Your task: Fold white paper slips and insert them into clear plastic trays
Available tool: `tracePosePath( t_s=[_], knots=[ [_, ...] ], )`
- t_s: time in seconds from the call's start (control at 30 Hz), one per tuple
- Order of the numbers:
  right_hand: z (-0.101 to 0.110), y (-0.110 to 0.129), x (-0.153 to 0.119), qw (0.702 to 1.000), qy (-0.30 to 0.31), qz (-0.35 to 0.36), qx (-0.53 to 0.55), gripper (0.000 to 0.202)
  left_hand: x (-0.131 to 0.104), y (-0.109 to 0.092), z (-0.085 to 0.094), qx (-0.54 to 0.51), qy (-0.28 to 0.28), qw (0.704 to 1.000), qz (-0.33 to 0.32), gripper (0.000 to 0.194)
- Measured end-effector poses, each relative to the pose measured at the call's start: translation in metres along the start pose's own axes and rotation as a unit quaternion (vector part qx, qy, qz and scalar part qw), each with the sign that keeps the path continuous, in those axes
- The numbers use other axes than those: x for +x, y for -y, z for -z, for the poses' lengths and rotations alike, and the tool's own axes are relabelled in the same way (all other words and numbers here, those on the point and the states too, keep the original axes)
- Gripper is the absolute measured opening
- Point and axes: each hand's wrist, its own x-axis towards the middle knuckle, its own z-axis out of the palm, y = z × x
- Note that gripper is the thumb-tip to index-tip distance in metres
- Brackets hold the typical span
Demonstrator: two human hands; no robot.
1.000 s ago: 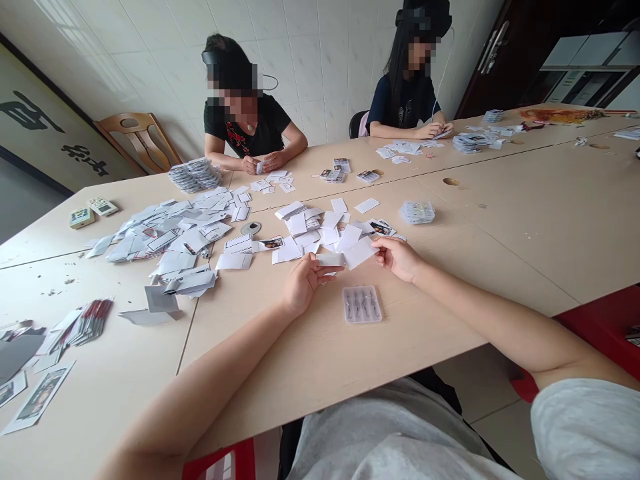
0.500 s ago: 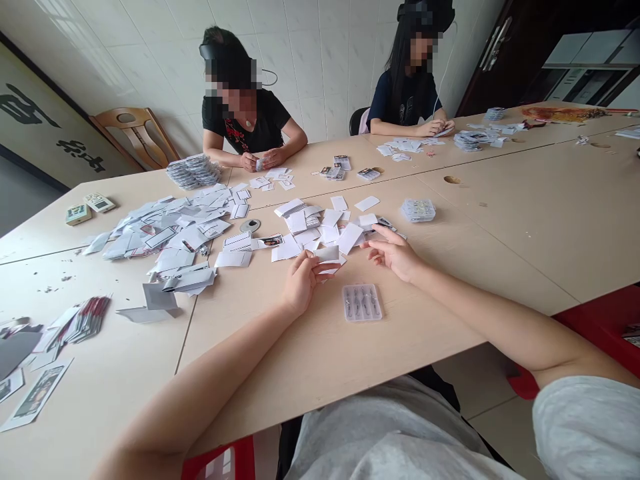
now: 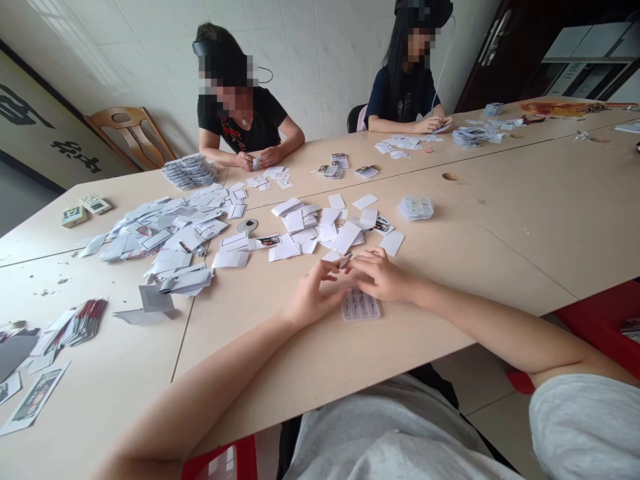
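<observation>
A small paper card (image 3: 345,259), seen nearly edge-on and looking bent, is held between my two hands. My left hand (image 3: 317,291) pinches its left side. My right hand (image 3: 380,275) meets it from the right, the fingers curled onto the card. Just below my hands lies a clear plastic box (image 3: 361,309) with several narrow compartments, each with a small dark item; my fingers cover its upper edge. Beyond my hands spreads a loose heap of white cards (image 3: 300,220), some showing printed pictures.
A larger heap of folded papers (image 3: 165,227) lies to the left. A stack of clear boxes (image 3: 416,208) stands at right. A round metal lid-like piece (image 3: 247,226) sits between the heaps. Two co-workers (image 3: 245,113) (image 3: 407,93) sit across the table (image 3: 500,253).
My right hand has moved left and down from the card heap to meet my left hand. The card, flat in my left hand before, is now tipped and gripped by both hands over the box.
</observation>
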Motion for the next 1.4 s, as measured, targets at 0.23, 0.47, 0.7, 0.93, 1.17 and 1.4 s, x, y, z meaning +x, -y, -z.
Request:
tracePosePath(
  t_s=[0.23, 0.47, 0.7, 0.93, 1.17, 1.4],
  knots=[
    [0.003, -0.016, 0.001, 0.995, -0.05, -0.015, -0.088, 0.041, -0.002, 0.0, -0.001, 0.049, -0.035, 0.996, -0.07, 0.062],
    [0.006, -0.02, 0.002, 0.987, -0.076, -0.03, -0.141, 0.043, 0.002, -0.002, 0.006, 0.078, 0.1, 0.99, -0.059, 0.064],
    [0.004, -0.021, 0.003, 0.986, -0.081, -0.034, -0.142, 0.042, 0.006, 0.0, 0.003, 0.149, 0.199, 0.965, -0.083, 0.074],
    [0.003, -0.022, 0.003, 0.986, -0.086, -0.023, -0.142, 0.042, 0.004, -0.001, 0.0, 0.179, 0.172, 0.968, -0.046, 0.063],
    [0.004, -0.018, 0.004, 0.983, -0.133, 0.008, -0.127, 0.039, 0.001, 0.007, -0.002, 0.236, 0.108, 0.965, -0.043, 0.073],
    [0.006, -0.017, 0.005, 0.974, -0.179, 0.011, -0.137, 0.043, -0.001, 0.009, -0.003, 0.235, 0.073, 0.963, -0.109, 0.076]
  ],
)
